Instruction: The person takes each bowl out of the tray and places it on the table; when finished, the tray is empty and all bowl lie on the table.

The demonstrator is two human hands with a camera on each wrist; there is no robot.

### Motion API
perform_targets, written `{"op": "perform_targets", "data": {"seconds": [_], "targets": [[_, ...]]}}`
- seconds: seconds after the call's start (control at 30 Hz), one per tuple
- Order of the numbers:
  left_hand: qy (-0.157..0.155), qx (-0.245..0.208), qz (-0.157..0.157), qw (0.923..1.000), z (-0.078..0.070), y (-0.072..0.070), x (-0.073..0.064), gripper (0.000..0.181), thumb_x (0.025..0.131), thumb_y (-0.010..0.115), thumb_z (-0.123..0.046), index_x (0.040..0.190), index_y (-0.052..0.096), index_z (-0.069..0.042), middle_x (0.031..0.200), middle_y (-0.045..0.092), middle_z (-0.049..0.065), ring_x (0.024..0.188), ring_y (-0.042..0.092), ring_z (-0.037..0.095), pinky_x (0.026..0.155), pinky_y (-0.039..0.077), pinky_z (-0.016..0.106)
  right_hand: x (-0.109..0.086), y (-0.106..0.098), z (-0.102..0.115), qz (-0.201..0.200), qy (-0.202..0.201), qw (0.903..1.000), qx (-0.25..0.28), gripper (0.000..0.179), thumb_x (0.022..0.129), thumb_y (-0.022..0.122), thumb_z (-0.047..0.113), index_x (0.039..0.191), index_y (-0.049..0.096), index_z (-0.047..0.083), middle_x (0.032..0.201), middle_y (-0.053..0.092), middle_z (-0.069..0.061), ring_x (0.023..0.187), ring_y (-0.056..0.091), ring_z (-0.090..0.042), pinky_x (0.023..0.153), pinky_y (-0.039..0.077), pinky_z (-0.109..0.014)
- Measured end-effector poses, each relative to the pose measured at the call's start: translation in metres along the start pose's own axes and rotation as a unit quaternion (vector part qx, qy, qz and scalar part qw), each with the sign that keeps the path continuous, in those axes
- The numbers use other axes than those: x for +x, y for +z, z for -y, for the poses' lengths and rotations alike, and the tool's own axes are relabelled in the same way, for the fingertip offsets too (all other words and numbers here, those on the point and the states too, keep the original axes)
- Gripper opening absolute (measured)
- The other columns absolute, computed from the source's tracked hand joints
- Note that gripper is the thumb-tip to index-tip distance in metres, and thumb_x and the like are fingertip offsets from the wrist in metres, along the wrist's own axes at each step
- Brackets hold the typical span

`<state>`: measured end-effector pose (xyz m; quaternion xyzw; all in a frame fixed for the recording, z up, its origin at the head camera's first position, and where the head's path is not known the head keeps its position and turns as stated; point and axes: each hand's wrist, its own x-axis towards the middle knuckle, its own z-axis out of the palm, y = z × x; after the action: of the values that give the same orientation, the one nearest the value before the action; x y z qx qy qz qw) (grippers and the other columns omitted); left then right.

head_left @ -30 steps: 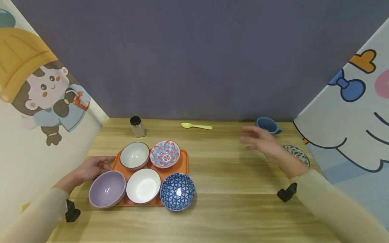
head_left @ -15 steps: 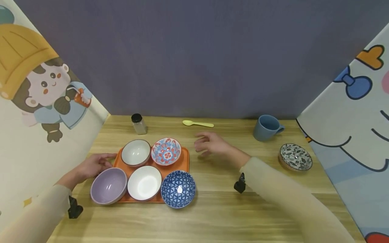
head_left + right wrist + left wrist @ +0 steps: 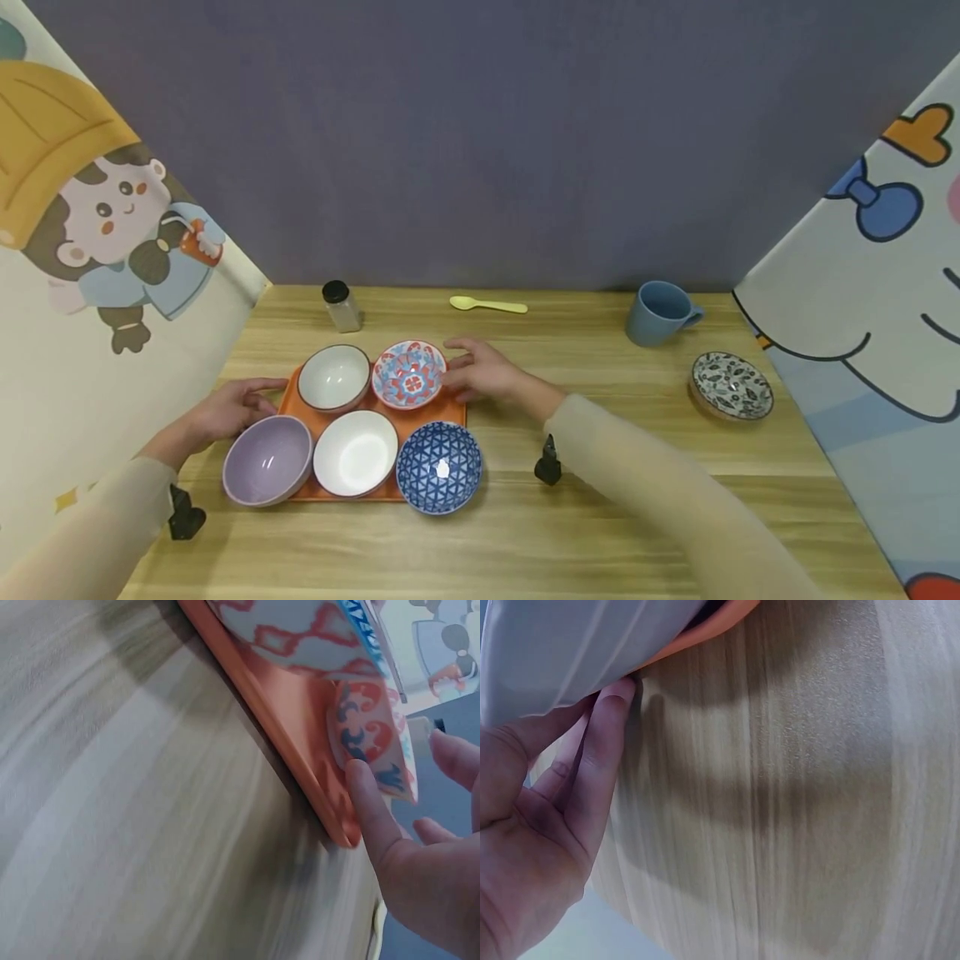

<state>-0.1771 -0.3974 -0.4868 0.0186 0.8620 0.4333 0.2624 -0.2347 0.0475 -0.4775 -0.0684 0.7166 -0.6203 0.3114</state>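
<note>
An orange tray (image 3: 453, 411) carries several bowls: a white bowl with a dark rim (image 3: 334, 379), a red-and-blue patterned bowl (image 3: 410, 375), a plain white bowl (image 3: 356, 454), a blue triangle-patterned bowl (image 3: 439, 468) and a purple bowl (image 3: 268, 462). The front ones overhang its edge. At the tray's left side is my left hand (image 3: 228, 408), its nearly straight fingers meeting the tray edge beside the purple bowl; their tips are partly hidden in the left wrist view. My right hand (image 3: 483, 372) reaches the tray's right side, fingers spread, one fingertip (image 3: 360, 774) at the red-and-blue bowl's outside.
Behind the tray stands a black-lidded jar (image 3: 342, 308), with a yellow spoon (image 3: 489, 305) to its right. A blue mug (image 3: 656, 315) and a dark-leaf patterned bowl (image 3: 731, 387) sit at the right of the wooden table (image 3: 600, 508). Walls bound the back and sides.
My right hand has moved left from near the blue mug to the tray's right side and the red-and-blue bowl. My left hand stays at the tray's left edge.
</note>
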Motion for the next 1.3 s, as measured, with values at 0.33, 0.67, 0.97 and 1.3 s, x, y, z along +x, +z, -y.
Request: {"op": "perform_targets", "data": {"seconds": [0.33,0.67,0.97,1.3], "targets": [[-0.014,0.032,-0.012,0.9993,-0.003,0.001,0.001,0.059,0.092,0.053,0.01,0.15,0.039,0.01,0.102,0.072,0.013,0.089,0.066,0.022,0.069,0.056,0.032,0.006,0.012,-0.005,0.002,0.021,0.999,0.04,0.075,0.089,0.076,0.004,0.154,0.042,0.013,0.141,0.056,-0.023,0.096,0.073,-0.03,0.08,0.062,-0.049],[-0.016,0.036,-0.014,0.9991,-0.005,0.002,0.001,0.058,0.093,0.054,0.009,0.149,0.04,0.01,0.103,0.072,0.013,0.092,0.066,0.022,0.07,0.056,0.031,0.008,0.015,-0.009,0.014,0.022,0.9964,0.081,0.082,0.087,0.071,-0.008,0.158,0.036,0.015,0.141,0.055,-0.025,0.093,0.072,-0.029,0.081,0.061,-0.052],[-0.015,0.034,-0.022,0.9991,-0.004,0.003,-0.001,0.061,0.09,0.053,0.013,0.149,0.04,0.01,0.102,0.072,0.013,0.092,0.066,0.023,0.07,0.056,0.031,0.009,0.018,-0.013,0.009,0.021,0.9939,0.108,0.082,0.086,0.069,-0.011,0.157,0.038,0.017,0.139,0.055,-0.024,0.092,0.072,-0.031,0.079,0.061,-0.051],[-0.016,0.036,-0.032,0.9987,-0.003,0.005,-0.003,0.059,0.09,0.053,0.013,0.148,0.043,0.01,0.102,0.072,0.013,0.093,0.067,0.024,0.069,0.057,0.032,0.005,0.02,-0.014,0.001,0.009,0.9912,0.132,0.078,0.086,0.069,-0.009,0.155,0.041,0.014,0.138,0.056,-0.026,0.096,0.072,-0.034,0.075,0.062,-0.048]]}}
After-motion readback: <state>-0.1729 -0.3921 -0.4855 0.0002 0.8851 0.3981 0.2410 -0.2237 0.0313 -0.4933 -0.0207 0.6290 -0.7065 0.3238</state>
